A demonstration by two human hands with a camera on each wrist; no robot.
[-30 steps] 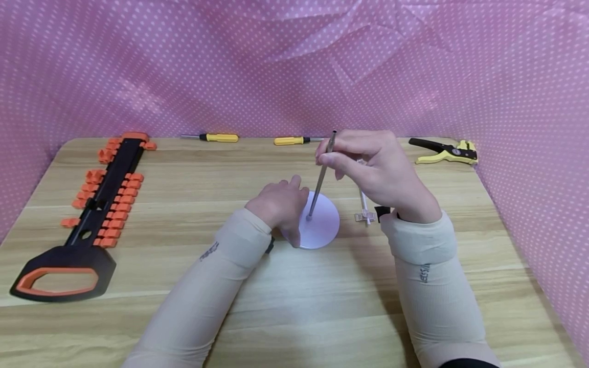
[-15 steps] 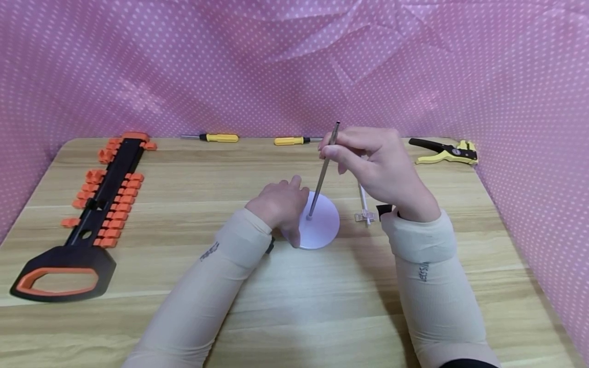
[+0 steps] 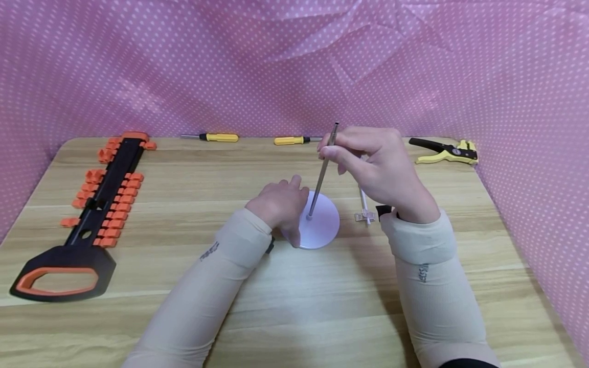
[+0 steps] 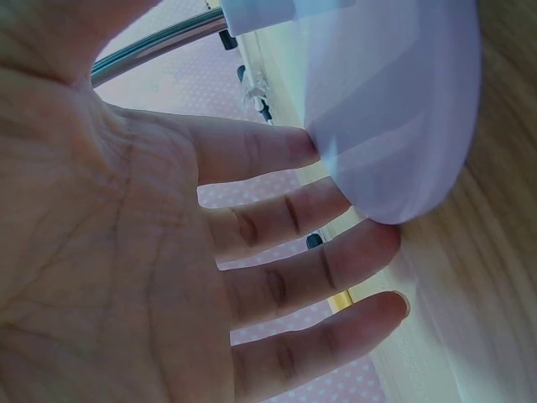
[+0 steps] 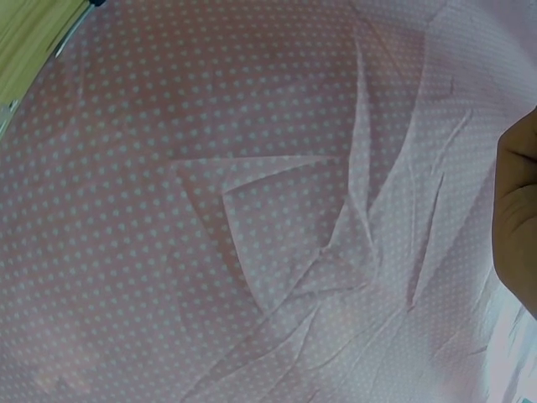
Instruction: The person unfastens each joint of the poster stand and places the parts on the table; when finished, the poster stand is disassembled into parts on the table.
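A round white disc (image 3: 322,230) lies on the wooden table with a small raised hub at its middle. A thin metal rod (image 3: 319,184) stands in that hub, leaning to the right at its top. My right hand (image 3: 375,166) pinches the rod near its upper end between thumb and fingers. At the disc's left side my left hand (image 3: 281,207) holds the rim, thumb at the near edge and fingers toward the far edge. In the left wrist view its fingertips touch the edge of the disc (image 4: 403,109). The right wrist view shows only a dark part of the hand (image 5: 516,218).
Right of the disc lies a clear plastic piece with a white stem (image 3: 365,216). Two yellow screwdrivers (image 3: 221,137) lie along the back edge, wire strippers (image 3: 451,152) at the back right. A black holder with orange clips (image 3: 98,204) occupies the left. Pink dotted cloth (image 3: 276,66) surrounds the table.
My right hand and the rod's top have risen slightly and shifted a little to the right. The left hand and the disc keep their places.
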